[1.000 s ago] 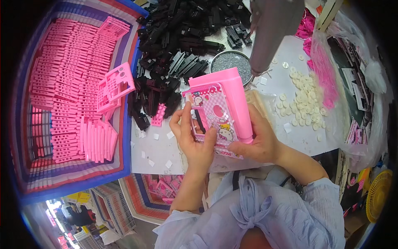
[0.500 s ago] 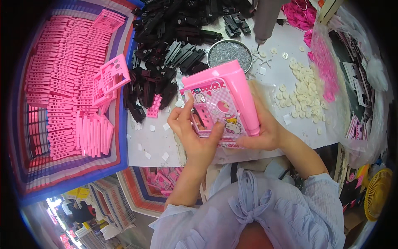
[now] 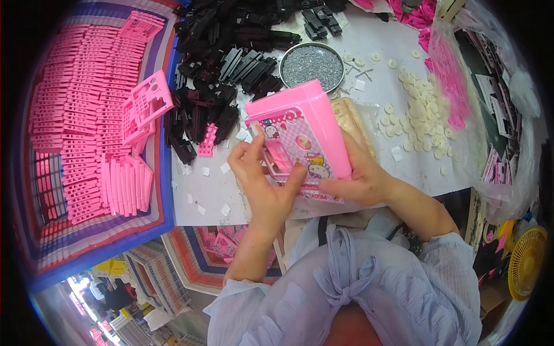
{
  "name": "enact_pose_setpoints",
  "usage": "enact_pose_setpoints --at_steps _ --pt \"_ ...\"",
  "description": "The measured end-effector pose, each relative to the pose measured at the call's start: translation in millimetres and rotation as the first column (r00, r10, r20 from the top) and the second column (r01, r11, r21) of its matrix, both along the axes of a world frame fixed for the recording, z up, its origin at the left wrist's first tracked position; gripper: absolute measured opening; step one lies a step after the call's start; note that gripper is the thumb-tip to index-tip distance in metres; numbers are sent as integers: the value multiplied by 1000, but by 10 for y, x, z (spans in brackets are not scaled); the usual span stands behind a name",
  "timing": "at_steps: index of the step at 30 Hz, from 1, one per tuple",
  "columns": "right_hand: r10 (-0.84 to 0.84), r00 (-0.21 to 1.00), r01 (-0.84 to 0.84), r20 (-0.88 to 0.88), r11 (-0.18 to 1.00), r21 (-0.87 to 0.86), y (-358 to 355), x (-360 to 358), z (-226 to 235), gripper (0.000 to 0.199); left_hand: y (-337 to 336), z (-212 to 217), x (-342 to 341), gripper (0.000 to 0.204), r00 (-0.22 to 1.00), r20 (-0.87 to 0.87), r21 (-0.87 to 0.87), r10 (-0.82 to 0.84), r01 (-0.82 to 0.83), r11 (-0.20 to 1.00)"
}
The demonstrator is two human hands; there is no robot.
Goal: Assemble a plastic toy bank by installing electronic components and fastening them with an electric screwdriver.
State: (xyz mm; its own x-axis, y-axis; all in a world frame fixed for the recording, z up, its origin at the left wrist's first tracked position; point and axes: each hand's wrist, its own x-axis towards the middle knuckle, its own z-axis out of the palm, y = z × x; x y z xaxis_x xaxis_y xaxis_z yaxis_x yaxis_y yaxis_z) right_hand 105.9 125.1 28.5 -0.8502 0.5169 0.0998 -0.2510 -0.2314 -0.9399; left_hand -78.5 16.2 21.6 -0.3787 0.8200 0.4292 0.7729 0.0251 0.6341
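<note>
A pink plastic money box (image 3: 330, 130) is held tilted above the table, its printed cartoon front panel (image 3: 297, 135) turned up toward me. My right hand (image 3: 366, 176) grips the lower right side, the thumb lying over the front near the bottom. My left hand (image 3: 262, 179) holds the left side. Its thumb presses on the panel beside a rectangular opening, and the other fingers curl at the left edge, partly hidden. A small white piece shows by the left fingertips at that edge. Just beyond the box stands a round dish (image 3: 312, 67) of small silver screws.
At the left, a blue-rimmed striped basket (image 3: 164, 199) holds stacked pink frames (image 3: 86, 115). Black plastic parts (image 3: 202, 109) are heaped beside it. White discs (image 3: 424, 109) and a clear bag (image 3: 467, 115) lie at the right. A lower basket (image 3: 190, 259) contains pink parts.
The view has shifted a little, and the dark upright tool above the dish is out of frame. Both hands keep hold of the box, and the left fingers have moved slightly along its edge.
</note>
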Motion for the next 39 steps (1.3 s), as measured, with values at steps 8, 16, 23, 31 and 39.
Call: enact_pose_setpoints --at_steps 8,16,23,31,39 --pt "157 972 -131 177 979 -154 95 87 126 82 210 170 -279 33 377 926 18 33 -132 991" --pt "128 978 -64 162 934 -353 81 220 48 65 347 92 -323 34 711 702 172 -41 -114 978" --pt "-39 985 93 166 938 -333 63 245 3 61 102 82 26 34 741 671 72 -4 -59 996" --pt "39 950 -49 308 998 26 538 231 5 50 244 -66 -196 27 939 268 325 -217 124 937" --pt "-215 916 -224 338 426 877 1004 508 -307 49 258 -215 -390 28 811 -173 -110 -559 548 829"
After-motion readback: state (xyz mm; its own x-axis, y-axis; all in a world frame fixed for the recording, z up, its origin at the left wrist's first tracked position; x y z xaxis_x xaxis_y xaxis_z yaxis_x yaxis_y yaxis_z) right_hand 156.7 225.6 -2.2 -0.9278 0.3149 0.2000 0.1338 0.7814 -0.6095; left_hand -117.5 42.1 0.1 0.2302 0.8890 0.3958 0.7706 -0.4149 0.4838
